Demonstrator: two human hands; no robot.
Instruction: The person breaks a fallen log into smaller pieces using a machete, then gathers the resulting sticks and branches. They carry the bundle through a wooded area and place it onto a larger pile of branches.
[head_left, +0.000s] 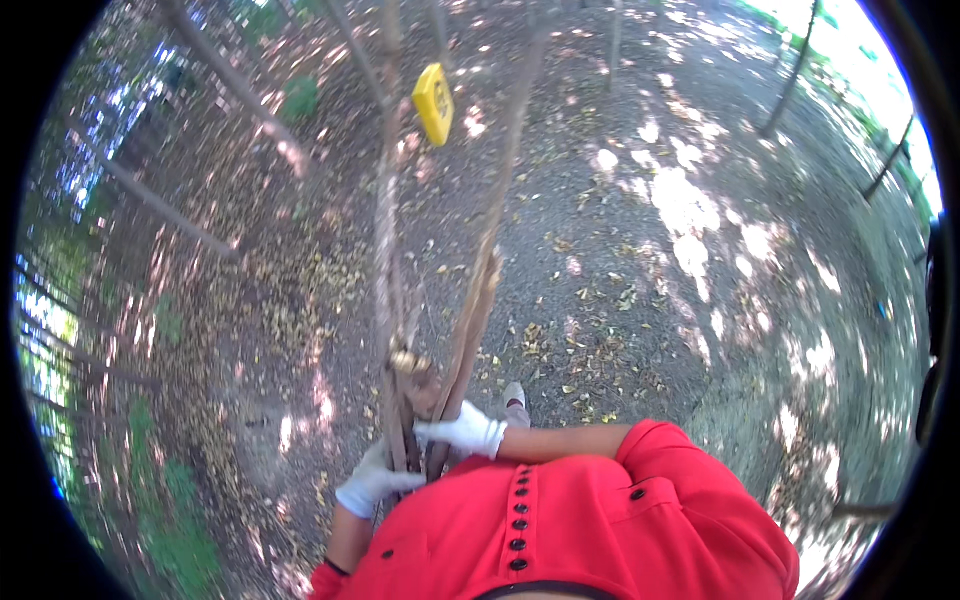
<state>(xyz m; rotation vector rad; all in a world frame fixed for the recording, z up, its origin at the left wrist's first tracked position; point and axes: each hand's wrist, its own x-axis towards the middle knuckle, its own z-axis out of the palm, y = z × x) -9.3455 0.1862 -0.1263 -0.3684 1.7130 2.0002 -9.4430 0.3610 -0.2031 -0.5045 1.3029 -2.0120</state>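
Note:
Several long, bare branches stand in front of me, their lower ends close against my red shirt. My left hand, in a white glove, is closed round the lower part of the left-hand branch. Above it and to the right, my right hand, also white-gloved, has its fingers wrapped about the brown right-hand branch. A shorter piece with a pale broken end sits between the two. The lowest ends are hidden by my hands and body.
A yellow slab-like thing with a dark mark is ahead, near a thin trunk; its fixing is unclear. Thin tree trunks stand at left and far right. Fallen leaves litter the ground. My shoe shows beyond my right arm.

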